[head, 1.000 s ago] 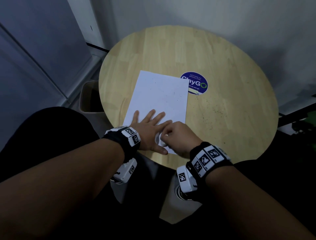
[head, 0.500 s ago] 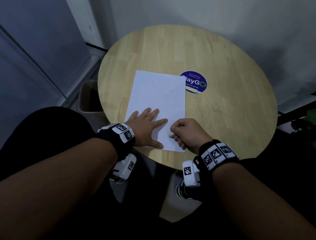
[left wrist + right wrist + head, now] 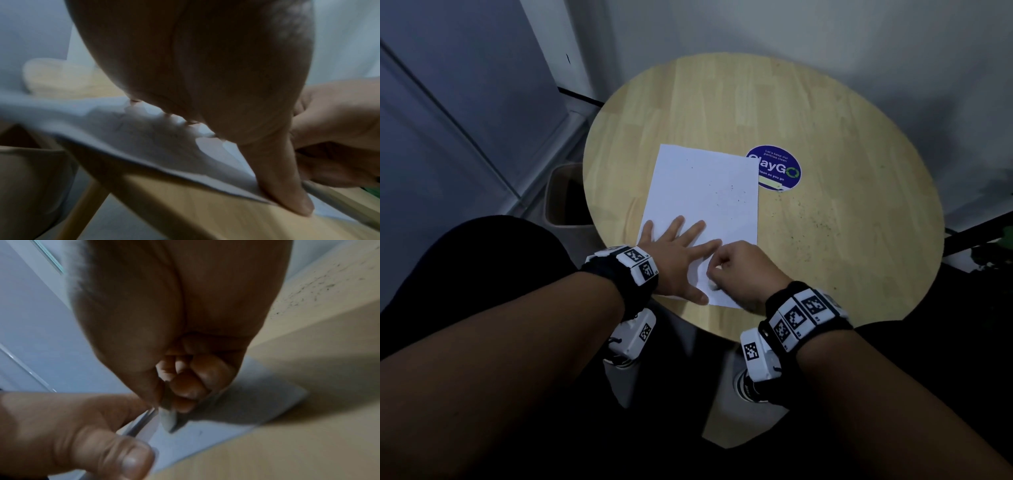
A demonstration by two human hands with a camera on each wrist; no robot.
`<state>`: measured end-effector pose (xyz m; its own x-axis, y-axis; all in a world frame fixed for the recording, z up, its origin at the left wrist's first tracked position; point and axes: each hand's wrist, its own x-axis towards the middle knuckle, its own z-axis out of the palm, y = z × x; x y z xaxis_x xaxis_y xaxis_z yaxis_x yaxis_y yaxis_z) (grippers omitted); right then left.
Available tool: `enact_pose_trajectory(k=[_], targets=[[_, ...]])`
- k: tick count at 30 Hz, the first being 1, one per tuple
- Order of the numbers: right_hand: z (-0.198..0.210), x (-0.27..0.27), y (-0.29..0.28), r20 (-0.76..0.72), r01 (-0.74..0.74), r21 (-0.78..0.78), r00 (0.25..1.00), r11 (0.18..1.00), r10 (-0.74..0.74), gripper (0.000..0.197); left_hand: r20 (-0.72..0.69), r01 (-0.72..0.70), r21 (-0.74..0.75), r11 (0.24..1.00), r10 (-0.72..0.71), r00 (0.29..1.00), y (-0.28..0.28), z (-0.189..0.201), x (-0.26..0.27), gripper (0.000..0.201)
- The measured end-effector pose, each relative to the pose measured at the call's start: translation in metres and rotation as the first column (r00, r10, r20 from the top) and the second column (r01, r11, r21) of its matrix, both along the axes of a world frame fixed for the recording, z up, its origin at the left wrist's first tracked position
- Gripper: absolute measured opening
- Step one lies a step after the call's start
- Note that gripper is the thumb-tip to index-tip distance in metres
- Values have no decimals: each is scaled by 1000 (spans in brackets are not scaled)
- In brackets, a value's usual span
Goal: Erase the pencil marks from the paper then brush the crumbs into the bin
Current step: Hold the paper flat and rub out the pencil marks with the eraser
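- The bin (image 3: pixel 566 195), a beige open-topped box with a dark inside, stands on the floor just left of the round wooden table (image 3: pixel 842 240), partly tucked under its left edge.
- The paper (image 3: pixel 705 195) is a plain white rectangular sheet lying flat on the table. Its long axis runs from the near edge of the table toward the far side, leaning slightly left; its near short edge lies close to the table's near rim.
- A few small dark crumbs (image 3: pixel 732 192) dot the right half of the paper; faint pencil strokes show on the sheet in the left wrist view, blurred.
- The left hand (image 3: pixel 678 255) lies flat on the near left part of the paper, fingers spread and straight, pressing the sheet to the table, thumb reaching toward the near edge.
- The eraser (image 3: pixel 713 283), small and off-white, stands tip-down on the paper near its near right corner, just right of the left thumb.
- The right hand (image 3: pixel 743 270) pinches the eraser between curled fingers and thumb, its knuckles over the paper's near right corner.
- A round blue sticker (image 3: pixel 779 166) reading "ClayGo" sits on the table, its left edge tucked under the paper's far right corner.
- More dark crumbs (image 3: pixel 818 222) are scattered on the bare table right of the paper.
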<state>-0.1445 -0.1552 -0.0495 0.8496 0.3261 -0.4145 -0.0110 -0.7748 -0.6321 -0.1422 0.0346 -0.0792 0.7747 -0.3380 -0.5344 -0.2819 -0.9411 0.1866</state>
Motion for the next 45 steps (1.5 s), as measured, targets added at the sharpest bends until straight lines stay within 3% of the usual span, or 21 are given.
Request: enact_pose_trajectory(k=[3, 5, 8, 13, 17, 21, 24, 26, 28, 29, 31, 34, 36, 39, 40, 43, 45], targets=[[-4, 4, 1, 143, 160, 60, 976, 985, -167, 20, -13, 0, 2, 1000, 0, 1000, 0, 1, 1, 119], [-2, 3, 2, 122, 100, 24, 987, 995, -102, 21, -11, -5, -2, 1000, 5, 1000, 0, 0, 1, 119], [4, 0, 2, -77, -52, -13, 996, 999, 51, 19, -2, -4, -10, 1000, 4, 1000, 0, -1, 0, 120], [-4, 5, 2, 186, 152, 35, 970, 988, -156, 18, -10, -4, -14, 1000, 4, 1000, 2, 0, 2, 120], [-4, 1, 3, 55, -43, -19, 998, 999, 44, 18, -10, 1, -14, 1000, -2, 1000, 0, -1, -1, 121], [-11, 3, 3, 149, 123, 52, 980, 991, -129, 17, -19, 1, 1, 1000, -1, 1000, 0, 4, 2, 119], [-12, -5, 6, 218, 69, 0, 974, 998, -67, 18, -26, -2, -1, 1000, 2, 1000, 1, 5, 1, 119], [-7, -8, 2, 92, -30, -42, 995, 999, 34, 20, -11, 4, 7, 1000, -4, 1000, 0, 4, 0, 120], [-5, -8, -9, -140, 79, 64, 988, 995, -69, 19, 1, 2, 19, 1000, -2, 1000, 0, 3, 0, 121], [-5, -8, -15, -221, 218, 156, 958, 963, -181, 17, 5, 0, 24, 1000, 0, 1000, 0, 3, 0, 121], [1, 0, -30, -257, 497, 319, 865, 807, -432, 14, 14, -8, 22, 1000, 8, 1000, 1, 3, -2, 123], [17, 17, -44, -333, 683, 489, 721, 543, -608, 16, 22, -23, 12, 1000, 22, 1000, 3, 7, -4, 128], [23, 20, -37, -472, 751, 522, 649, 403, -597, 18, 40, -15, 35, 999, 14, 999, 5, 12, -4, 131], [9, -1, 1, -711, 834, 514, 546, 204, -443, 35, 39, -26, 59, 998, 23, 999, 9, 17, -2, 129], [-2, -13, 15, -761, 852, 494, 520, 174, -389, 34, 20, -36, 60, 998, 35, 999, 9, 17, -1, 127], [-24, -32, 28, -824, 879, 434, 475, 196, -309, 27, -22, -42, 83, 996, 44, 999, 12, 16, -1, 123], [-31, -21, 11, -817, 889, 454, 444, 65, -368, 16, -40, -51, 79, 996, 54, 998, 14, 16, -2, 124]])
